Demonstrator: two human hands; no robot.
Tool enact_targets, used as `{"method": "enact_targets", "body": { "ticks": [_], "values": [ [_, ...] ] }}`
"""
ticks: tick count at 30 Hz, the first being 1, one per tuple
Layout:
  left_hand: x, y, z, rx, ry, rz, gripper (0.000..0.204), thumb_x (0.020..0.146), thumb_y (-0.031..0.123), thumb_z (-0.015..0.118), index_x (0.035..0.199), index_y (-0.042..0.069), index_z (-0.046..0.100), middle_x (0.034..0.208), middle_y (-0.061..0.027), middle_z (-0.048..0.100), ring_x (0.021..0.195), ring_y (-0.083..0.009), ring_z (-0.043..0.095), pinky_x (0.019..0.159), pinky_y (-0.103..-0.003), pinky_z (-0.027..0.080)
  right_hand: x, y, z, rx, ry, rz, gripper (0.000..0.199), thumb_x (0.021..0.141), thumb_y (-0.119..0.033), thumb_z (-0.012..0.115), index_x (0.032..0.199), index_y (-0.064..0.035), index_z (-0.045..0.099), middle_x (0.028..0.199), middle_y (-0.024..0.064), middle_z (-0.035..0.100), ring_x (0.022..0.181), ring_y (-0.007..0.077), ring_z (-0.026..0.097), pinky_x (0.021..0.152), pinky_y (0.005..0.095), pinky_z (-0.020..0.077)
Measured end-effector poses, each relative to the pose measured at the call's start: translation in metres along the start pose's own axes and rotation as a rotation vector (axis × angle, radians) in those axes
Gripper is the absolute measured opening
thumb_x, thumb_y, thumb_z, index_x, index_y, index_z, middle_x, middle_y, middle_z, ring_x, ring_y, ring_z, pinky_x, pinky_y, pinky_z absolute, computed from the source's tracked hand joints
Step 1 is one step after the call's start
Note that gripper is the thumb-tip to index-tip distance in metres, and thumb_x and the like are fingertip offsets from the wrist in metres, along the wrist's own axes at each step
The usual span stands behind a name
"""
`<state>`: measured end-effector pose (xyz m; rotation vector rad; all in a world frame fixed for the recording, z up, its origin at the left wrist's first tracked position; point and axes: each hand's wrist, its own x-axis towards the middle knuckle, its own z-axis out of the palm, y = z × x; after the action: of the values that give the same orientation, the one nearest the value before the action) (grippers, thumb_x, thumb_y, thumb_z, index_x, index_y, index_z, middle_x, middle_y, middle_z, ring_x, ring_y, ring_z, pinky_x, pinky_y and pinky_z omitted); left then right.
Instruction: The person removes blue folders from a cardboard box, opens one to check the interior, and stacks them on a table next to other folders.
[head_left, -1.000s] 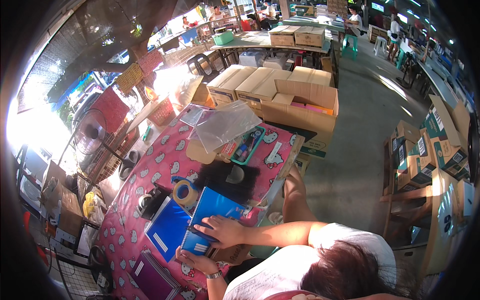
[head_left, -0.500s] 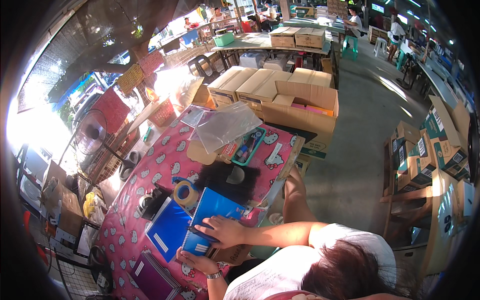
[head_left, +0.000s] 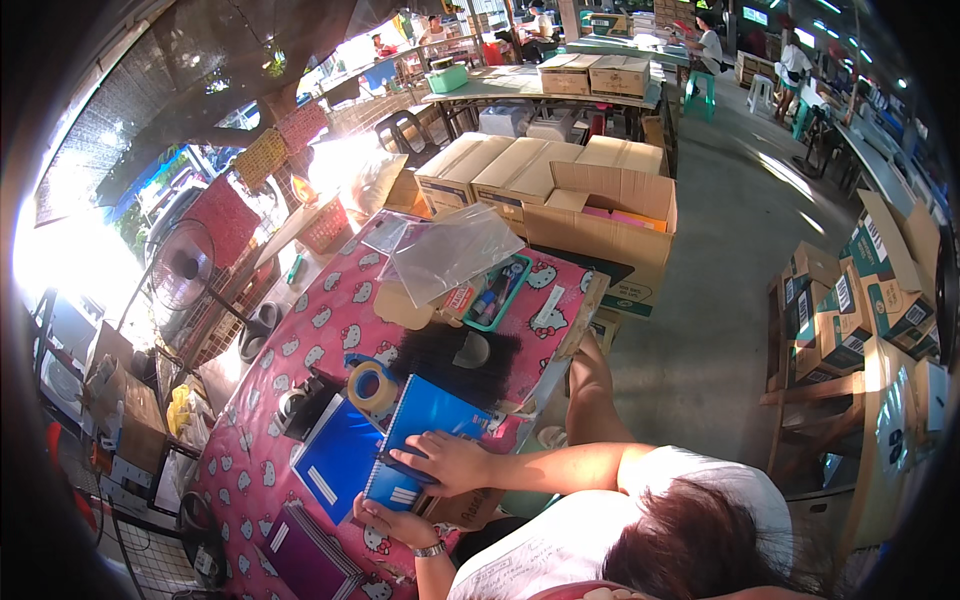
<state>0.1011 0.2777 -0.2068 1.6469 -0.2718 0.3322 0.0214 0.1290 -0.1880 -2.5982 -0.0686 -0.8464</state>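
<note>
A light-blue spiral notebook (head_left: 433, 407) lies tilted at the near edge of the table, partly over a darker blue notebook (head_left: 338, 455). My right hand (head_left: 445, 463) rests across its cover with the fingers spread. With the thumb at its lower corner, my left hand (head_left: 395, 524) grips that same notebook; a metal band circles the wrist. Something dark shows under my right palm, too covered to name. Purple spiral notebooks (head_left: 305, 555) are stacked at the near left. Just beyond the blue ones are a tape roll (head_left: 372, 388) and a black brush (head_left: 460, 352).
Pink patterned cloth (head_left: 285, 405) covers the table. A teal tray (head_left: 503, 296) of pens and a clear plastic sheet (head_left: 450, 255) lie farther back. An opened carton (head_left: 610, 225) borders the far edge. At left stands a fan (head_left: 185, 262); more cartons (head_left: 840, 315) are stacked at right.
My hands and the notebooks look unmoved. Far back at a table, a person now has something red raised in front of them.
</note>
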Motion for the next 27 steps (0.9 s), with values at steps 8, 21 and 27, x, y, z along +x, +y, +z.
{"method": "enact_targets", "body": {
  "ticks": [8, 21, 27],
  "values": [
    [-0.001, 0.007, 0.0, -0.07, -0.037, -0.036, 0.039, 0.106, 0.038, 0.036, 0.115, 0.001, 0.045, 0.11, -0.0111, 0.047, 0.102, -0.0217, 0.047, 0.093, -0.037, 0.04, 0.001, 0.0, 0.0, 0.013, -0.008, 0.014, 0.081, 0.074, -0.03, 0.072, 0.144, -0.0071, 0.037, 0.125, 0.0247, 0.047, 0.107, 0.0381, 0.055, 0.094, 0.0477, 0.0455],
    [0.0, -0.003, -0.002, -0.029, -0.032, 0.015, 0.037, 0.107, 0.036, 0.036, 0.116, 0.002, 0.046, 0.111, -0.0115, 0.047, 0.102, -0.0221, 0.047, 0.094, -0.036, 0.039, 0.0, -0.001, 0.0, 0.001, 0.016, 0.009, 0.081, 0.075, -0.029, 0.073, 0.144, -0.0071, 0.037, 0.123, 0.0217, 0.047, 0.106, 0.037, 0.055, 0.096, 0.0466, 0.0447],
    [-0.002, 0.006, 0.0, -0.017, -0.013, -0.012, 0.039, 0.107, 0.037, 0.033, 0.115, 0.002, 0.047, 0.111, -0.0121, 0.047, 0.103, -0.0229, 0.047, 0.095, -0.037, 0.039, 0.0, -0.001, -0.002, -0.014, 0.015, 0.01, 0.081, 0.075, -0.03, 0.073, 0.144, -0.0071, 0.037, 0.124, 0.0221, 0.046, 0.105, 0.0373, 0.055, 0.094, 0.0464, 0.0451]
  ]
}}
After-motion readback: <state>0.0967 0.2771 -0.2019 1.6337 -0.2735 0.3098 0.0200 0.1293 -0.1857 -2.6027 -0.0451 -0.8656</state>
